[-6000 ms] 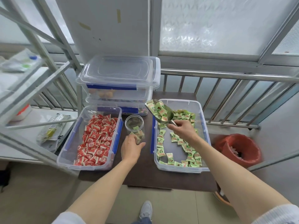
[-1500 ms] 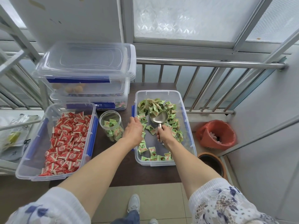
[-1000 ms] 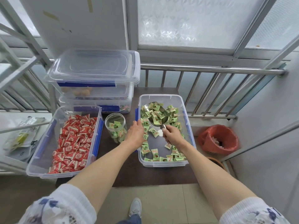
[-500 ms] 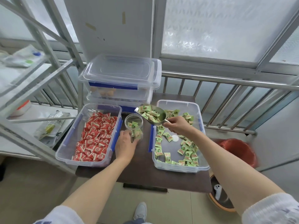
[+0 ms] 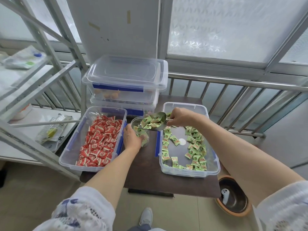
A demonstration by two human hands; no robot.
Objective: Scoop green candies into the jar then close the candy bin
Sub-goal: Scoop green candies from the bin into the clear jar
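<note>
Two open bins (image 5: 190,170) (image 5: 70,160) flank one jar (image 5: 144,142), two lidded bins (image 5: 125,75) (image 5: 126,105) stack at upper centre, one scoop (image 5: 154,121) and two hands (image 5: 132,139) (image 5: 180,116) work mid-frame.

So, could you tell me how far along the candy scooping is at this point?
Partly done: the jar, steadied by the left hand, already holds some green candies. In hand: the right hand tips a loaded metal scoop over the jar's mouth. Left: finishing the pour and closing the green candy bin, which stands open with no lid on it.
</note>
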